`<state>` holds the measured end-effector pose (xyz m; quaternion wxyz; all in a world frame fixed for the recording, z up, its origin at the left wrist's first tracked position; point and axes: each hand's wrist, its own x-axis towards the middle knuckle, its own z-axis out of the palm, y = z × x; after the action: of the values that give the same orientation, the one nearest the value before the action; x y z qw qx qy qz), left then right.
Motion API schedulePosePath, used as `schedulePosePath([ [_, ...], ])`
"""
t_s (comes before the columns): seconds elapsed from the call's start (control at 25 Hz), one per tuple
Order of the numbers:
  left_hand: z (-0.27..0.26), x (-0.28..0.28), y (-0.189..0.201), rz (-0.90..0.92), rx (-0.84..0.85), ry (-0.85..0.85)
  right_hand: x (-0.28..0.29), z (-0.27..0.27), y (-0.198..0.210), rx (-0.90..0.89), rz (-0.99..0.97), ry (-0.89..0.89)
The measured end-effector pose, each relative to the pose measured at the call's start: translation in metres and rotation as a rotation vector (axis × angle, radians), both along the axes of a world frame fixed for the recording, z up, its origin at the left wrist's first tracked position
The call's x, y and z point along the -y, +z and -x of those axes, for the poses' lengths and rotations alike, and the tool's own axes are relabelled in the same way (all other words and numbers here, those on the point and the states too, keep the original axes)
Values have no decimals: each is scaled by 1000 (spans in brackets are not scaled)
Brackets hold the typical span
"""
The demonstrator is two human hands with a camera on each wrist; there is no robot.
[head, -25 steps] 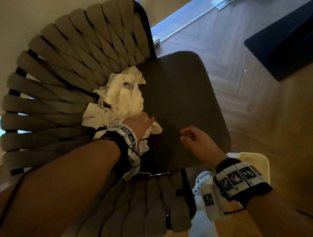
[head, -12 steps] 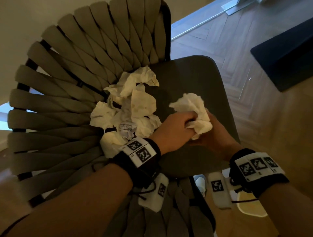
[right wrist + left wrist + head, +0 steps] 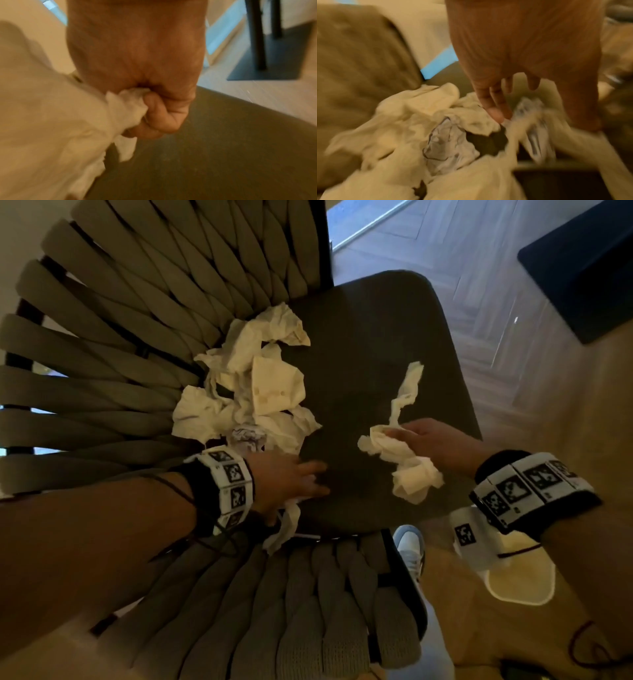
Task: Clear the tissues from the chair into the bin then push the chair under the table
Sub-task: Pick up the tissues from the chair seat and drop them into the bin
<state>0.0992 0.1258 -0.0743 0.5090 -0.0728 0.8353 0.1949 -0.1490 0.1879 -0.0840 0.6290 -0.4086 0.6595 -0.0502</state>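
Tissues (image 3: 253,392) lie heaped at centre left of the head frame on the dark chair seat (image 3: 370,344), against the woven backrest. Right hand (image 3: 431,443), fingers curled, grips a crumpled tissue wad (image 3: 404,463) above the seat. Left hand (image 3: 291,477), fingers extended, rests beside the heap.

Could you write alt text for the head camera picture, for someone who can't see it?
Seen from above, a right hand grips crumpled white tissues over a dark chair seat. The left hand rests beside a pile of more white tissues against the woven beige backrest.
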Motion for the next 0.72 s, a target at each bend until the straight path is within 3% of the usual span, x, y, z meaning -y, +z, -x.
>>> schedulePosePath([
  [0.04,-5,-7,-9,-4,55,-151,-1,0,-4,-25,-25,50],
  [0.12,-12,-17,-25,36,31,-263,-2,0,-10,-45,-28,99],
  [0.24,-12,-20,-38,80,-16,-152,-7,2,-14,-42,-14,65],
  [0.32,-2,-18,-39,59,-87,77,-15,5,-14,-33,-14,28],
  [0.44,31,-7,-19,45,-401,588,-38,20,-14,-59,-1,-26],
  [0.56,78,-1,9,-20,-550,1024,-68,44,-10,-87,46,-101],
  [0.72,166,-20,23,-217,-676,1196,-115,83,-4,-95,127,-274],
])
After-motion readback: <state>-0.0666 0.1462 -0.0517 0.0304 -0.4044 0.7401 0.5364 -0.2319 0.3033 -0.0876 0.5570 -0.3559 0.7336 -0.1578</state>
